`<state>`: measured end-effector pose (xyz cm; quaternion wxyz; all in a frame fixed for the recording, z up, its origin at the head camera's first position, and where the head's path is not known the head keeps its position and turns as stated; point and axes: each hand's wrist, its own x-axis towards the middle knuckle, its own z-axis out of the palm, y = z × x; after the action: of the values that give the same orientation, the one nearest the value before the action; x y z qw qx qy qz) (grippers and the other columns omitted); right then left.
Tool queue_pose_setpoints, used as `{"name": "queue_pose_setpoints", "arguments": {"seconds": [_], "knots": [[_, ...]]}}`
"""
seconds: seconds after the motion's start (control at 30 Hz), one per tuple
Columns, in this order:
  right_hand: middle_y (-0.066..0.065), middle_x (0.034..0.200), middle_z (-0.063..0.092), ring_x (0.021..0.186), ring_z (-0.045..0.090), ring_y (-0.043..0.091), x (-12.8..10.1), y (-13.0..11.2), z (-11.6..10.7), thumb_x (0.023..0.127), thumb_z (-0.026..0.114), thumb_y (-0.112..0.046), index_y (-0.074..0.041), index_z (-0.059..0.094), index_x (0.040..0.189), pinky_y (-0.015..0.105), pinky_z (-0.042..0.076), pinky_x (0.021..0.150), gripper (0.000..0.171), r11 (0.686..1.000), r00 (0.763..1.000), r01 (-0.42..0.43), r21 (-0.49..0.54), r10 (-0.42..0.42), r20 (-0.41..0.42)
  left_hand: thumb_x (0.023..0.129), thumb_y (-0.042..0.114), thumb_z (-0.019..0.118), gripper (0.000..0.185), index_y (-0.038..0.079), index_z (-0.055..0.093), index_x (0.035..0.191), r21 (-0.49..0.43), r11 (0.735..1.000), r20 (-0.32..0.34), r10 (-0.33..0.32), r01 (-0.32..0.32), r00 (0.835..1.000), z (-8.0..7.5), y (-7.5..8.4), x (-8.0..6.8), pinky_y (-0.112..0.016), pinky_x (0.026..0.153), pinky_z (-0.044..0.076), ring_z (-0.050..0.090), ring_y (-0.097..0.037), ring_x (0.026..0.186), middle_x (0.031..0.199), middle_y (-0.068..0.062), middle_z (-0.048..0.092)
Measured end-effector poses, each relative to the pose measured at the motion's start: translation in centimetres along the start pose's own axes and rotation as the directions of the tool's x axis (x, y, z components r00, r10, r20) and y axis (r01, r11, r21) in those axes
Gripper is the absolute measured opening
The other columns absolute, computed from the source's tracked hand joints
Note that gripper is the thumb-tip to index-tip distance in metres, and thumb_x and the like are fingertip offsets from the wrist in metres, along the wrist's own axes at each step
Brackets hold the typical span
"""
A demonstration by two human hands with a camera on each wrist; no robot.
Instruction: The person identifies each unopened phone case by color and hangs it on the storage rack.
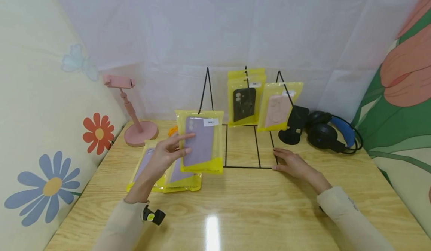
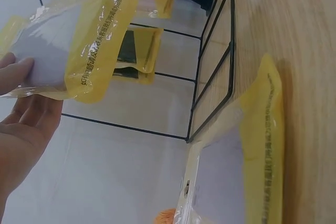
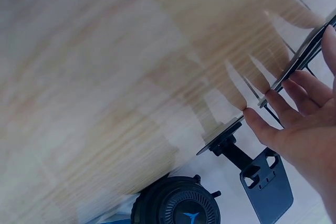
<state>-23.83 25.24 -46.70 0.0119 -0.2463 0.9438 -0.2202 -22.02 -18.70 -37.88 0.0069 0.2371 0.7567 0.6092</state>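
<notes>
Sleeves [image 1: 118, 226] come in from the bottom edge, a small camera [image 1: 154, 216] strapped at the left wrist. The person's left hand [image 1: 163, 155] pinches a purple bag [image 1: 203, 142], thumb and index finger on its front, other fingers behind. This bag is upright above the table [image 1: 256, 206], its top edge at the tip of the rack's left hook [image 1: 203, 91]; whether the tip passes through the bag cannot be told. The right hand [image 1: 296, 163] rests at the right side of the rack [image 1: 240, 167], fingers apart and nearly straight, touching its base, probably to steady it.

Two hooks are already loaded: black bags [image 1: 244, 103], apparently more than one, on the middle hook [image 1: 247, 78], and a pink bag [image 1: 277, 110] on the right hook [image 1: 286, 88]. Two more purple bags, a far-left one [image 1: 144, 165] and a nearer one [image 1: 180, 175], lie on the table left of the rack, so hanging looks well advanced, with the held bag and these two left.

A pink stand [image 1: 141, 133] is at the back left, and an orange thing [image 1: 173, 131] is mostly hidden. A black stand [image 1: 290, 136] and headphones [image 1: 322, 136] sit close beyond the right hand, limiting its room; the lying bags crowd the rack's left side.
</notes>
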Motion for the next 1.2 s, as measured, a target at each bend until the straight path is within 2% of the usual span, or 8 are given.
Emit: {"name": "queue_pose_setpoints", "arguments": {"seconds": [0.07,0.3,0.47,0.57,0.67,0.73,1.0,1.2], "knots": [[0.028,0.143,0.042,0.129,0.041,0.045,0.0,0.0,0.0,0.09,0.068,-0.028,0.01,0.047,0.136,0.058,0.036,0.102,0.064,1.0,1.0,0.008,-0.01,-0.008,-0.004,0.091,0.005,0.065,0.043,0.005,0.058,0.133,-0.008,1.0,0.001,0.004,-0.003,1.0,-0.2,-0.3,0.5,-0.023,0.084,0.052,0.023,-0.033,0.142,0.151,-0.011,0.037],[0.027,0.144,0.041,0.13,0.04,0.045,0.0,0.0,-0.1,0.09,0.069,-0.027,0.009,0.046,0.137,0.057,0.035,0.103,0.064,1.0,1.0,0.004,-0.001,-0.004,-0.001,0.092,0.008,0.065,0.044,0.012,0.058,0.134,0.021,1.0,-0.029,-0.003,0.004,1.0,-0.7,-1.3,3.4,-0.019,0.089,0.048,0.012,-0.024,0.146,0.151,-0.005,0.04],[0.027,0.143,0.042,0.129,0.041,0.045,0.0,0.1,-0.1,0.09,0.068,-0.029,0.009,0.047,0.137,0.058,0.036,0.103,0.064,1.0,1.0,0.008,-0.008,-0.008,-0.004,0.091,0.005,0.065,0.045,0.01,0.058,0.135,0.007,1.0,-0.062,-0.001,0.001,0.998,-0.6,-1.9,5.7,-0.025,0.085,0.048,0.048,-0.027,0.12,0.147,-0.005,0.044],[0.026,0.143,0.042,0.129,0.041,0.044,0.0,0.1,0.0,0.09,0.068,-0.029,0.009,0.047,0.137,0.057,0.036,0.103,0.063,1.0,1.0,0.005,-0.007,-0.005,-0.003,0.09,0.004,0.066,0.046,0.006,0.057,0.135,0.0,1.0,-0.091,-0.013,0.013,0.996,-0.6,-2.2,7.1,-0.036,0.096,0.044,0.052,-0.027,0.115,0.146,-0.007,0.045],[0.027,0.143,0.042,0.129,0.041,0.044,0.0,0.2,0.0,0.091,0.067,-0.029,0.009,0.047,0.136,0.057,0.036,0.103,0.062,1.0,1.0,0.01,-0.01,-0.01,0.0,0.09,0.002,0.065,0.046,0.003,0.056,0.135,-0.011,1.0,-0.112,-0.015,0.014,0.994,-0.7,-2.5,8.4,-0.047,0.111,0.03,0.043,-0.027,0.131,0.147,-0.01,0.044],[0.027,0.143,0.042,0.129,0.041,0.044,0.0,0.2,0.0,0.091,0.067,-0.028,0.009,0.048,0.136,0.057,0.036,0.103,0.062,1.0,1.0,0.009,-0.005,-0.009,0.001,0.091,0.002,0.064,0.045,0.004,0.055,0.135,-0.006,1.0,-0.113,-0.007,0.006,0.994,-1.0,-2.7,9.1,-0.049,0.113,0.025,0.035,-0.026,0.137,0.148,-0.011,0.043],[0.027,0.143,0.043,0.129,0.042,0.044,0.2,0.5,0.2,0.09,0.068,-0.027,0.01,0.049,0.135,0.056,0.036,0.103,0.061,0.999,1.0,0.023,-0.029,-0.024,-0.003,0.09,-0.003,0.062,0.045,-0.001,0.055,0.134,-0.031,1.0,-0.121,-0.004,0.0,0.993,-1.2,-0.8,10.7,-0.048,0.114,0.023,0.03,-0.029,0.14,0.147,-0.017,0.043],[0.027,0.142,0.043,0.129,0.042,0.044,0.1,0.4,0.2,0.09,0.068,-0.026,0.011,0.049,0.134,0.056,0.036,0.103,0.06,0.999,1.0,0.025,-0.03,-0.025,-0.005,0.094,0.004,0.06,0.041,0.004,0.056,0.135,-0.104,0.994,-0.128,-0.04,0.027,0.991,-1.2,-1.4,11.7,-0.045,0.11,0.031,0.035,-0.026,0.135,0.148,-0.008,0.042]]}}
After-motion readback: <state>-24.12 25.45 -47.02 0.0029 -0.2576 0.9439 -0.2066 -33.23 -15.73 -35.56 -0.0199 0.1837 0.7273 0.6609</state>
